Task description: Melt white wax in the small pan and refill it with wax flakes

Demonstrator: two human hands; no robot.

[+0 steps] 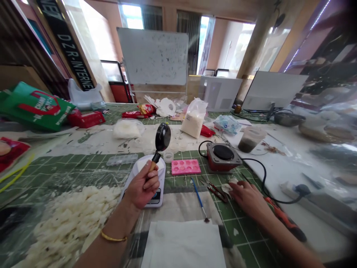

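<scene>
My left hand [143, 186] is closed around the wooden handle of a small black pan [162, 137], which it holds tilted up above a white kitchen scale [160, 178]. My right hand [247, 197] rests on the green cutting mat [69, 167] with its fingers on a crumpled bit of white tissue [227, 187], beside small red scissors [216, 190]. A blue-handled brush [199, 199] lies between my hands. A pink silicone mould [185, 166] and a small electric hot plate [223, 156] sit just beyond.
A heap of white wax flakes [72, 216] lies at the left. A sheet of white paper [184, 243] lies at the near edge. Bags of white granules [193, 119], a plastic cup [251, 138], a power strip [301, 191] and a whiteboard [153, 56] are farther off.
</scene>
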